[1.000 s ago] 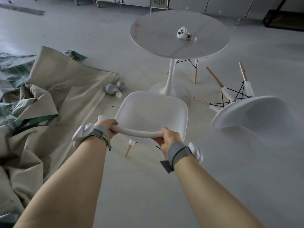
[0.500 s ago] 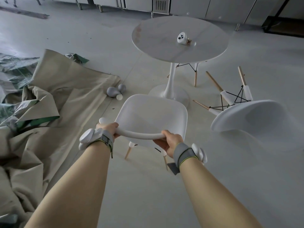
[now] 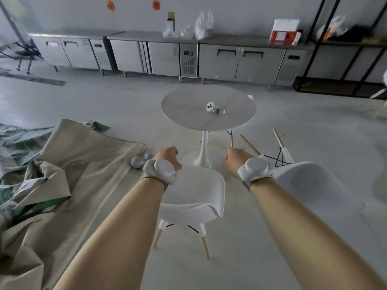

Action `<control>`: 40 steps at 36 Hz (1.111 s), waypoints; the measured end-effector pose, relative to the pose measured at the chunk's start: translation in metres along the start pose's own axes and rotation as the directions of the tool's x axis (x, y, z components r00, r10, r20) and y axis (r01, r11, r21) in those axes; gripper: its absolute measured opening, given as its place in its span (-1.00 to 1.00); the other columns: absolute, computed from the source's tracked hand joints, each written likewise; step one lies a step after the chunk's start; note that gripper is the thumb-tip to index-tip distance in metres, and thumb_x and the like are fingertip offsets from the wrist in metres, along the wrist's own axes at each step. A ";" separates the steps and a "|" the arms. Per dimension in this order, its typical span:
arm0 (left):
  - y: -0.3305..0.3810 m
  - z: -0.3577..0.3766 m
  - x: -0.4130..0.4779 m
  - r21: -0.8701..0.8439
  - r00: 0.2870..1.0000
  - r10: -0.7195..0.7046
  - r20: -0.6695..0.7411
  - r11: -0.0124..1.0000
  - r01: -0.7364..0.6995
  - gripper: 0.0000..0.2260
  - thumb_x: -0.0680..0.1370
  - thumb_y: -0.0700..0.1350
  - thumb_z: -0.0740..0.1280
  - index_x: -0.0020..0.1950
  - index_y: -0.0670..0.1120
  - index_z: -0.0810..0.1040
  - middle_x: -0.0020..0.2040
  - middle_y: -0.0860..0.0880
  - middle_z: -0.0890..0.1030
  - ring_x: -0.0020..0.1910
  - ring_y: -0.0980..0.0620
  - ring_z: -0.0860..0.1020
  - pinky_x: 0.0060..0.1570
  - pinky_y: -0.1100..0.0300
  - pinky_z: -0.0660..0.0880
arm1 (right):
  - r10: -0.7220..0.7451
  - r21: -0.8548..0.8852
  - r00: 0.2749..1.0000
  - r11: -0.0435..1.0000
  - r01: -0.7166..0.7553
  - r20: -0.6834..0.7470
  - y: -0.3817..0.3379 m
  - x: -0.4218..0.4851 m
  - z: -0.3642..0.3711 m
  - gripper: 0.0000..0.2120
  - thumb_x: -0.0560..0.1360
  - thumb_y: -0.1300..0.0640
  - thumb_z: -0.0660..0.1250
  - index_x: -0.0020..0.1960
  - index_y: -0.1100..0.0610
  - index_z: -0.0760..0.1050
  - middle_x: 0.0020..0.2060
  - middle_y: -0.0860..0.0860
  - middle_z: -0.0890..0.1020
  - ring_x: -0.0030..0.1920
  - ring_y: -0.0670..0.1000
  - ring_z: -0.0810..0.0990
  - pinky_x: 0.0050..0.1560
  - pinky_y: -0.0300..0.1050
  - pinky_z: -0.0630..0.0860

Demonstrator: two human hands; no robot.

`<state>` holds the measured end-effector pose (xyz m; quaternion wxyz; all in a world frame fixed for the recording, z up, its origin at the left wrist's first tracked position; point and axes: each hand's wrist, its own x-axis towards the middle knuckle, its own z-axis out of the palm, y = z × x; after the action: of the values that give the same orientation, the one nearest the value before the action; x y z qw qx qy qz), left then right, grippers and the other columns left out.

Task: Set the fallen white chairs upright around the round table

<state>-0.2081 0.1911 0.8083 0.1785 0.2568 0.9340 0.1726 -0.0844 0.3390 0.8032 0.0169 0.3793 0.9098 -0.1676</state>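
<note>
a white moulded plastic chair with wooden legs [image 3: 194, 197] is seen standing upright on the grey floor [image 3: 293, 258], just in front of the round white pedestal worktop [image 3: 188, 109]. the left hand [image 3: 167, 156] is held above the chair's left edge and the right hand [image 3: 235, 160] beside its right edge, both loosely curled with the grip on nothing; contact with the chair cannot be told. a second white plastic chair [image 3: 310, 185] is seen lying tipped over on the right, its wooden legs pointing up beside the worktop. a small white object [image 3: 211, 107] is seen on the worktop. a crumpled beige tarpaulin [image 3: 62, 174] is spread over the floor on the left.
</note>
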 end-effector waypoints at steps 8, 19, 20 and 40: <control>0.073 -0.070 -0.035 0.039 0.964 0.246 -0.105 0.969 -0.243 -0.54 0.47 -0.14 0.39 0.34 -0.21 0.41 0.34 -0.16 0.48 0.34 -0.13 0.43 0.25 0.14 0.37 | -0.026 -0.086 0.976 0.996 0.008 -0.215 0.008 -0.026 -0.104 -0.90 0.44 0.13 0.15 -0.19 0.09 0.42 0.07 0.16 0.62 0.05 0.21 0.60 -0.11 -0.11 0.35; 0.176 -0.104 -0.072 0.114 0.884 0.423 -0.200 0.906 -0.408 -0.50 0.47 -0.05 0.40 0.37 -0.15 0.41 0.36 -0.12 0.48 0.33 -0.12 0.45 0.31 0.09 0.39 | 0.018 -0.142 0.955 0.988 -0.063 -0.297 0.064 -0.053 -0.197 -0.84 0.42 0.20 0.20 -0.33 0.12 0.32 -0.20 0.06 0.47 -0.15 0.15 0.49 -0.12 -0.12 0.37; 0.191 -0.104 -0.076 0.130 0.875 0.441 -0.199 0.897 -0.422 -0.51 0.48 -0.06 0.38 0.38 -0.16 0.40 0.37 -0.13 0.47 0.34 -0.12 0.44 0.30 0.10 0.38 | 0.029 -0.133 0.950 0.988 -0.074 -0.311 0.075 -0.054 -0.206 -0.89 0.44 0.19 0.18 -0.27 0.16 0.37 -0.18 0.06 0.46 -0.12 0.16 0.50 -0.11 -0.11 0.37; 0.513 0.023 -0.054 0.208 0.801 0.567 -0.190 0.821 -0.532 -0.62 0.48 -0.09 0.36 0.29 -0.09 0.46 0.30 -0.06 0.54 0.26 -0.11 0.52 0.13 0.11 0.45 | 0.135 -0.064 0.850 0.979 -0.194 -0.509 0.408 -0.006 -0.342 -0.73 0.50 0.22 0.08 0.17 0.13 0.35 -0.18 0.06 0.50 -0.15 0.17 0.47 -0.12 -0.06 0.40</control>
<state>0.0597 0.5821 1.0134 -0.0144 0.5058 0.8437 0.1793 0.2362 0.7110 1.0074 -0.1843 0.4848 0.8550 -0.0093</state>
